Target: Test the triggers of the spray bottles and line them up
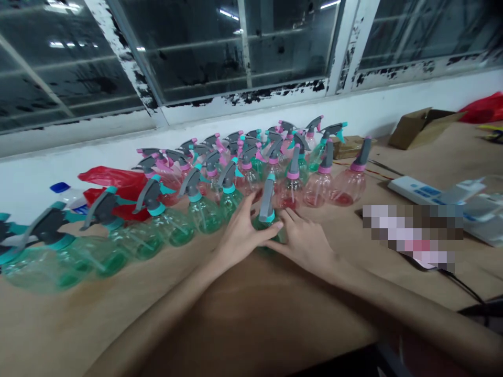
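Both my hands wrap round one green spray bottle (268, 207) with a grey trigger head and teal collar, standing on the brown table (251, 309). My left hand (239, 233) cups its left side, thumb on the collar. My right hand (304, 238) presses its right side. A row of green spray bottles (168, 220) runs off to the left. Pink spray bottles (320, 180) stand behind and to the right.
A red plastic bag (118, 183) lies behind the green row by the white wall. A cardboard box (418, 125) sits at the back right. White electronic devices (424, 191) and a black cable (463, 288) lie at the right.
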